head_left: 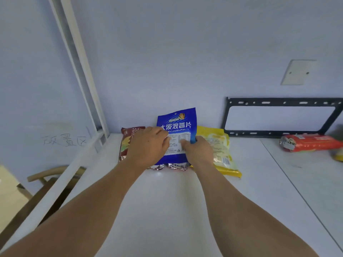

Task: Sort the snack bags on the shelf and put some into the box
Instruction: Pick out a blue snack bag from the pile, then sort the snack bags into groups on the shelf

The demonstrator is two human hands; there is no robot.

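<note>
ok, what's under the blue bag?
Silvery-edged packets poke out beneath the blue bag; how many, or what else, is covered. Left hand and right hand hold it.

Glossy plastic film on the snack bags; matt paint and metal around them.
Blue bag [176,134]: smooth, shiny plastic film, printed. Brown bag [126,143] and yellow bag [220,153]: same glossy film, crinkled. Silvery foil edges [168,166] below, reflective. Orange bag [311,142]: shiny, creased. Shelf [167,210]: smooth white, faint sheen. Black bracket [282,102]: matt metal. Chair [46,175]: bare wood.
</note>
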